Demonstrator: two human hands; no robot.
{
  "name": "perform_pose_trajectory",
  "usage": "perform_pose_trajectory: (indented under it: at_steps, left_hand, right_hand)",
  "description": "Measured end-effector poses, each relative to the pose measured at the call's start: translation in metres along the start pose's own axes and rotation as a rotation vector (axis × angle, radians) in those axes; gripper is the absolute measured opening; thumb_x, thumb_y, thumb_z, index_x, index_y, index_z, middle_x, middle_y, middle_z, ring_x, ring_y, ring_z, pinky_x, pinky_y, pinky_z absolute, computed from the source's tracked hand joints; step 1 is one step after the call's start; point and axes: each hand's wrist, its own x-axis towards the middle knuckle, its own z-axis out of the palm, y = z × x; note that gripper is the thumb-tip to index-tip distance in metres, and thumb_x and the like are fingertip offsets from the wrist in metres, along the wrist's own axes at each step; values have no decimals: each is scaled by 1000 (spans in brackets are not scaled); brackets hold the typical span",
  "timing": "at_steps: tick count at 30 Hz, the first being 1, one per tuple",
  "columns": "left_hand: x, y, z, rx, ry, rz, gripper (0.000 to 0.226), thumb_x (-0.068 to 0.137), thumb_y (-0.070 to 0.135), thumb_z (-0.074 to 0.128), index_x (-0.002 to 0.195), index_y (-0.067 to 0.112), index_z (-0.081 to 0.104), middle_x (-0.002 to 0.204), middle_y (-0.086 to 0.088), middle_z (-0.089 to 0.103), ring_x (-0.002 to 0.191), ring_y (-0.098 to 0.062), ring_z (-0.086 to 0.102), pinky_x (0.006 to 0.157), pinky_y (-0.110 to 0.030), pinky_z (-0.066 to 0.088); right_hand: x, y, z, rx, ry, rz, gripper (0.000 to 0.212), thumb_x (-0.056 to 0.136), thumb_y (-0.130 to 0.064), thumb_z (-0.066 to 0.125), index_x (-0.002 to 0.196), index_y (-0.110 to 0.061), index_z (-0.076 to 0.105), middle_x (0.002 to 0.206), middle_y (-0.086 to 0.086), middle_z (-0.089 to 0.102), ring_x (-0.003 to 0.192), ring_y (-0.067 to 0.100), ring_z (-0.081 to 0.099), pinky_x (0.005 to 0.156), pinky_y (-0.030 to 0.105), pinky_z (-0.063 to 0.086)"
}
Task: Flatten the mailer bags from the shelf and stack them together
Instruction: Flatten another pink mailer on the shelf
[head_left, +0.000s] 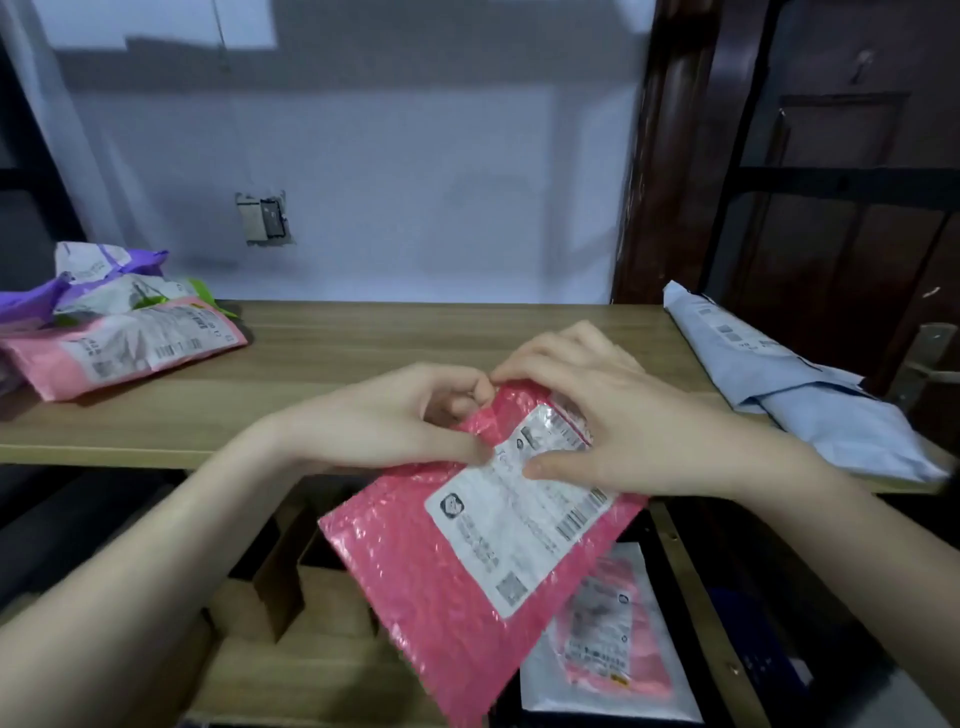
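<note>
Over the shelf (363, 343) edge, both hands (left hand (395, 415), right hand (597, 415)) pinch the pink mailer's (467, 571) far end with curled fingers; its long axis runs toward me.

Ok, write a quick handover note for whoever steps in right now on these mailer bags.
Left hand and right hand both pinch the top edge of the pink bubble mailer, held in the air in front of the wooden shelf.
Crumpled pile of mailers sits at the shelf's left end; grey-blue mailers lie at its right end.
Left: flatten the held mailer, stack it, then do the crumpled pile.
</note>
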Motion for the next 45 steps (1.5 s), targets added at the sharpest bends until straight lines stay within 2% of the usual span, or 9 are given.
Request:
perform_pose_trajectory:
  at_steps: [5,13,18,23,26,32,35,37,45]
  left_hand:
    - [-22,-10,38,-83,-297,5,9,89,6,62,97,6,57,93,-9,70,87,-25,68,76,-33,55]
    - [4,-77,88,263,-294,-117,19,90,34,61,98,17,61,90,-2,68,79,-16,67,64,-29,51]
    - [34,-120,109,559,88,-109,67,87,43,60,143,30,27,146,2,30,137,-17,28,113,-33,24]
    - [65,-145,135,382,411,-112,73,91,24,57,150,15,15,156,-11,14,137,-36,31,115,-35,24]
    - [84,-161,164,400,283,-110,59,97,34,46,149,19,22,154,-10,20,142,-29,24,115,-38,25]
    - [114,-202,219,583,-179,-213,66,96,58,27,151,34,1,160,6,-5,147,-19,3,117,-47,5]
    - [124,-213,226,632,-355,-306,78,94,56,38,150,31,-10,159,2,-15,147,-22,-6,117,-45,-1]
    - [128,-217,226,676,-412,-335,85,91,59,42,150,29,-11,159,0,-17,147,-22,-10,117,-46,-3]
    - [138,-232,224,758,-476,-387,104,78,75,47,150,28,-10,158,6,-21,146,-16,-16,118,-52,-5]
  right_hand:
    - [-38,-15,9,57,-82,-15,18,75,-40,71,85,-31,59,82,-17,51,90,3,41,75,16,33]
    - [-77,27,70,172,-319,204,13,83,-25,64,74,-25,54,73,-10,60,78,1,53,66,15,39]
    - [-100,76,121,423,-264,492,15,85,-22,64,79,-26,51,79,-13,66,70,3,64,61,25,49]
    - [-117,109,166,744,-9,889,29,84,-8,66,109,-11,50,93,12,70,81,24,68,78,40,56]
    - [-121,119,198,870,118,1051,46,81,-10,69,116,-15,39,95,14,68,81,30,67,80,46,55]
    - [-126,129,240,518,-105,1081,63,91,-17,57,142,-23,22,94,6,63,59,10,53,38,8,33]
    - [-129,136,253,291,-284,1036,75,88,-20,60,147,-25,13,136,13,42,105,27,55,71,24,46]
    - [-131,140,258,128,-366,904,88,83,-22,66,149,-26,9,149,12,17,134,33,26,96,41,43]
    - [-119,168,263,8,-729,543,92,85,-46,60,151,-19,2,160,-1,-6,146,18,-6,116,49,2]
